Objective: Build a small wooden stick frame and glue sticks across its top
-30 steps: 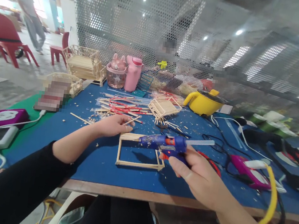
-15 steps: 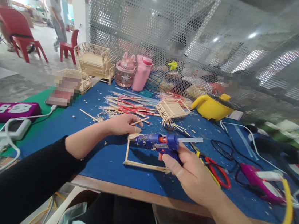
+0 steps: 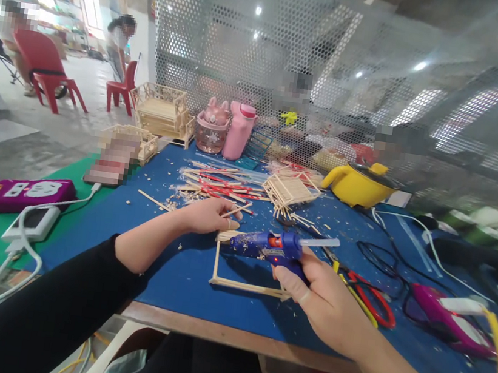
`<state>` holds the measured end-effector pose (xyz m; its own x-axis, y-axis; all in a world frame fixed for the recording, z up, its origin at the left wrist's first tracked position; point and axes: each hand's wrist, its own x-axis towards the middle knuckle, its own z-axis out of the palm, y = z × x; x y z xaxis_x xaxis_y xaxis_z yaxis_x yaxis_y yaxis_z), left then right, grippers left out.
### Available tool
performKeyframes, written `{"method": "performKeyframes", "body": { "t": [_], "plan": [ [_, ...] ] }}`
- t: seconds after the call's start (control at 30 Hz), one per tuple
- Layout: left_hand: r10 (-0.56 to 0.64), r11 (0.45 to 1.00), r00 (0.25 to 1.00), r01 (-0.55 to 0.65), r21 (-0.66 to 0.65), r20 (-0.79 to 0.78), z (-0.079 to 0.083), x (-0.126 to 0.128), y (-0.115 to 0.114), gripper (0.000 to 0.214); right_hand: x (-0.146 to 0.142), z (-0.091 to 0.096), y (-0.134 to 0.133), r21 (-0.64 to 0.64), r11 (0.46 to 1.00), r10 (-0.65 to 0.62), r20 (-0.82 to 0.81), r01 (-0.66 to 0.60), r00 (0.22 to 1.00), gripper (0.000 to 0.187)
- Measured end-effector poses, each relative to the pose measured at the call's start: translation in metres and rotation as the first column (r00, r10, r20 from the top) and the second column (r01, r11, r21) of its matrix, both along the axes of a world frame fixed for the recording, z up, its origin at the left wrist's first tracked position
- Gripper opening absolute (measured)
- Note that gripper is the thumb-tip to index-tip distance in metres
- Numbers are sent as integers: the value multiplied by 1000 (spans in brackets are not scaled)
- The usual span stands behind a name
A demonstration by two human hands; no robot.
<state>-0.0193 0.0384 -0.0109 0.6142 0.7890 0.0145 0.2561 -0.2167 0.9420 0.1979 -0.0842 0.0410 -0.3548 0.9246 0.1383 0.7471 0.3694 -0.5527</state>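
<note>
My right hand (image 3: 326, 300) grips a blue hot glue gun (image 3: 271, 247) with its nozzle pointing left over the far-left corner of a rectangular frame of wooden sticks (image 3: 240, 283) that lies flat on the blue mat (image 3: 166, 261). My left hand (image 3: 206, 214) rests at that same corner, fingers closed round a thin wooden stick (image 3: 236, 210). A clear glue stick juts from the back of the gun.
Loose wooden and red sticks (image 3: 217, 183) and a small stick model (image 3: 289, 189) lie behind. Red scissors (image 3: 370, 291), cables, a magenta tool (image 3: 453, 311), a yellow pot (image 3: 359, 186), pink bottles (image 3: 240, 130), a purple power strip (image 3: 28, 193), a stick-built bench (image 3: 162, 111).
The camera view has shifted, so everything sits a little further right and lower. Both hands keep their hold and their place at the frame's corner.
</note>
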Motion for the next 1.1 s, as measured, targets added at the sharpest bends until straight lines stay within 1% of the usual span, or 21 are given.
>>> {"method": "performKeyframes", "body": {
  "t": [0.2, 0.3, 0.37, 0.43, 0.5, 0.53, 0.57, 0.6, 0.7, 0.73, 0.77, 0.8, 0.87, 0.9, 0.97, 1.0, 1.03, 1.1],
  "plan": [
    [-1, 1000, 1000, 1, -10, -1, -2, 1, 1, 33, -5, -1, 1, 50, 997, 62, -45, -60, 997, 40],
    [5, 1000, 1000, -5, -2, -13, -5, 1, 2, 35, -1, 1, -1, 59, 997, 51, -24, -49, 998, 38],
    [14, 1000, 1000, -14, 10, -26, -5, 1, 2, 36, 9, 4, -4, 79, 997, 16, -18, -14, 1000, 36],
    [31, 999, 999, -30, 34, -35, -3, 2, 1, 34, 24, 10, -7, 100, 994, -44, -38, 48, 998, 33],
    [77, 994, 996, -74, 74, -34, -1, 2, 1, 32, 43, 18, -5, 122, 982, -139, -75, 147, 988, 35],
    [113, 989, 993, -110, 94, -29, 1, 2, 1, 35, 53, 23, -1, 146, 967, -197, -88, 208, 976, 37],
    [156, 982, 988, -153, 111, -19, 2, 2, 1, 38, 64, 27, 5, 181, 947, -252, -92, 265, 963, 38],
    [198, 973, 980, -196, 124, -7, 4, 2, 1, 42, 73, 32, 14, 253, 913, -306, -95, 320, 947, 39],
    [299, 940, 954, -299, 166, 27, 7, 2, 2, 41, 95, 43, 58, 428, 824, -402, -19, 371, 915, 38],
    [331, 925, 943, -329, 192, 25, 8, 1, 2, 39, 98, 45, 76, 455, 810, -446, 69, 370, 892, 38],
    [362, 907, 932, -356, 226, 16, 8, 1, 2, 37, 99, 46, 95, 467, 805, -497, 194, 365, 846, 39],
    [392, 887, 920, -378, 267, 2, 8, 0, 2, 36, 98, 47, 113, 470, 807, -506, 240, 357, 828, 40],
    [439, 837, 898, -392, 383, -40, 7, -2, 3, 34, 90, 44, 146, 464, 826, -484, 291, 321, 825, 36],
    [453, 810, 889, -380, 447, -66, 6, -3, 4, 33, 85, 41, 159, 463, 834, -468, 307, 300, 828, 32],
    [481, 760, 869, -345, 551, -119, 5, -5, 5, 30, 74, 33, 174, 462, 846, -442, 323, 268, 837, 25],
    [491, 744, 860, -330, 581, -141, 4, -5, 6, 29, 68, 29, 176, 475, 839, -443, 313, 266, 840, 25],
    [495, 739, 855, -320, 593, -156, 4, -6, 6, 27, 63, 25, 174, 498, 825, -451, 293, 268, 843, 26],
    [492, 739, 857, -317, 594, -155, 6, -5, 3, 28, 55, 16, 161, 553, 782, -475, 234, 286, 848, 32]
  ]
}}
